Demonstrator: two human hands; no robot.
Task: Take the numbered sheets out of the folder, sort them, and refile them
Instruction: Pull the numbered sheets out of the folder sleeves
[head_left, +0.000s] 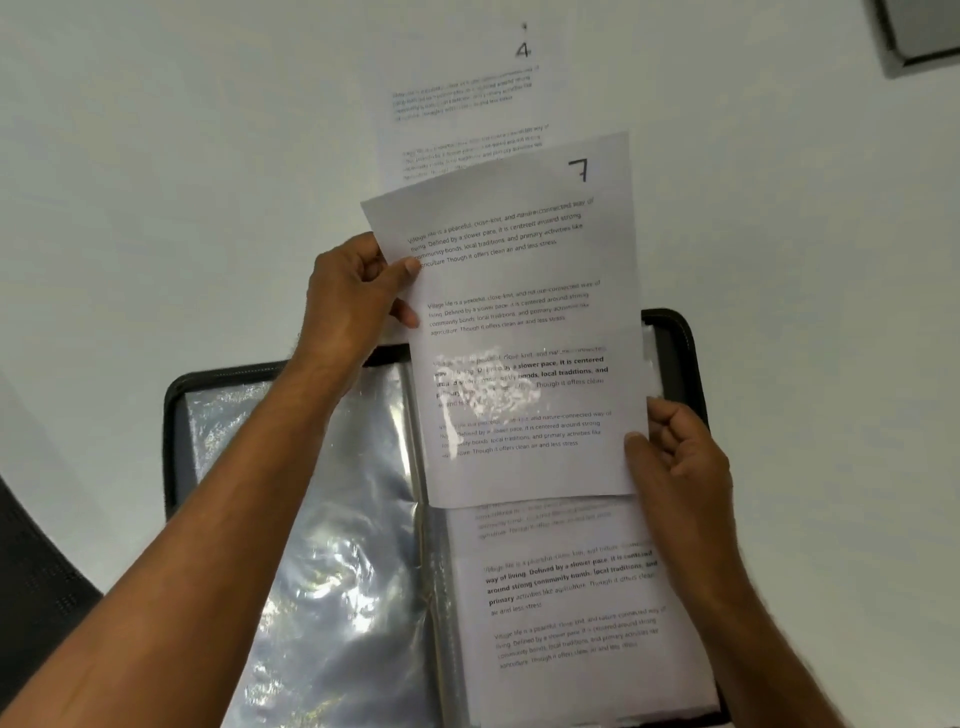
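Observation:
A black display folder (176, 415) lies open on the white table, its clear sleeves shining. The sheet numbered 7 (519, 312) sticks more than halfway out of the top of the right-hand sleeve. My left hand (353, 296) pinches that sheet's left edge near its top. My right hand (675, 467) grips the right edge of the sleeve and sheet lower down. Another printed sheet (566, 597) sits in the sleeves beneath. The sheet numbered 4 (467, 104) lies flat on the table beyond the folder, partly covered by sheet 7.
A white table (156, 182) surrounds the folder. A grey flat object (919, 36) sits at the far right corner. A dark chair part (36, 597) shows at the lower left.

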